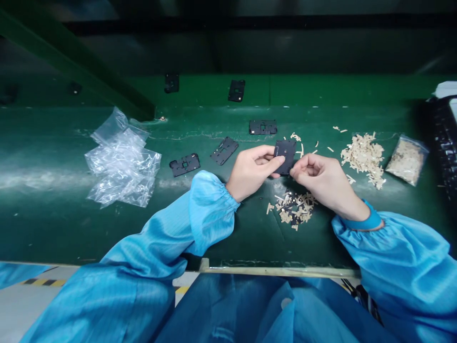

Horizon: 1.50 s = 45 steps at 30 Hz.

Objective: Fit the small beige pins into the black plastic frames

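My left hand [253, 170] and my right hand [316, 181] hold a black plastic phone mid-frame [286, 155] between their fingertips, tilted up off the green bench surface [71, 228]. Below my hands lies a small pile of beige strips mixed with dark bits [294, 209]. A larger heap of beige strips [364, 157] sits to the right of my right hand. Several similar black frames lie flat further out, including one [263, 127] just beyond my hands and another [223, 150] to the left.
A crumpled clear plastic bag [122, 162] lies at left, and a clear bag of beige pieces [407, 159] at right. A black perforated tray [442, 138] stands at the far right edge. A green beam [78, 62] crosses the upper left. My blue sleeves cover the near bench edge.
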Motion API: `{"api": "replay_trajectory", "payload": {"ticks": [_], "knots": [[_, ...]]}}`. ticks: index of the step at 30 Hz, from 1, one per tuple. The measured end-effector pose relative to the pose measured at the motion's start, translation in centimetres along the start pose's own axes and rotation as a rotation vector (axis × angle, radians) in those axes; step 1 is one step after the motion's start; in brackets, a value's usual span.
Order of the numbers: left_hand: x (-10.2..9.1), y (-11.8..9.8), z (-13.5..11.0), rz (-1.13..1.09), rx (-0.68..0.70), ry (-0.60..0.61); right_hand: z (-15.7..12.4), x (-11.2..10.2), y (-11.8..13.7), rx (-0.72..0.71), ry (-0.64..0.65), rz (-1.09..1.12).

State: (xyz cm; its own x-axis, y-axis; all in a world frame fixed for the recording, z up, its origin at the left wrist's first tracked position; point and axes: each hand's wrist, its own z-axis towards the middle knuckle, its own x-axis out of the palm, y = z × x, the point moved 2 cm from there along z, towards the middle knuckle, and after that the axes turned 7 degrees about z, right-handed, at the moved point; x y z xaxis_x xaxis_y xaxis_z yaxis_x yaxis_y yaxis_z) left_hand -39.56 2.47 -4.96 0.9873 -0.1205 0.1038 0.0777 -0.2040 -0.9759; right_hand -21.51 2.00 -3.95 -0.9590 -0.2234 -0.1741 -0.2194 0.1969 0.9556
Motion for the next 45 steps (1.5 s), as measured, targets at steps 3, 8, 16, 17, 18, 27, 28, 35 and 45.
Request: {"api": "replay_trajectory", "payload": {"ticks": [3,8,16,17,18,27,28,35,45], "knots": [[-0.1,0.0,0.0,-0.004,-0.002,-0.005,0.0,-0.1,0.1,0.008,0.012,0.012],[-0.1,0.2,0.1,-0.004,0.004,-0.005,-0.1,0.0,0.3,0.019,0.021,0.029],[-0.4,0.0,0.0,-0.028,-0.011,0.027,0.1,-0.6,0.2,0.068,0.095,0.045],[-0.4,0.0,0.0,-0.031,-0.014,0.033,0.1,-0.7,0.2,0.072,0.119,0.063],[-0.5,0.1,0.0,-0.036,-0.017,0.038,0.1,-0.8,0.2,0.074,0.140,0.085],[-0.9,0.5,0.2,-0.084,-0.049,0.022,-0.2,-1.1,0.2,0.082,0.247,0.321],[-0.9,0.5,0.2,-0.083,-0.045,0.020,-0.3,-1.1,0.1,0.083,0.245,0.323],[-0.9,0.7,0.1,-0.056,-0.023,0.017,-0.5,-0.5,0.2,0.065,0.219,0.309],[-0.7,0.5,-0.1,-0.070,-0.022,0.030,-0.5,0.0,0.5,0.034,0.198,0.347]]}}
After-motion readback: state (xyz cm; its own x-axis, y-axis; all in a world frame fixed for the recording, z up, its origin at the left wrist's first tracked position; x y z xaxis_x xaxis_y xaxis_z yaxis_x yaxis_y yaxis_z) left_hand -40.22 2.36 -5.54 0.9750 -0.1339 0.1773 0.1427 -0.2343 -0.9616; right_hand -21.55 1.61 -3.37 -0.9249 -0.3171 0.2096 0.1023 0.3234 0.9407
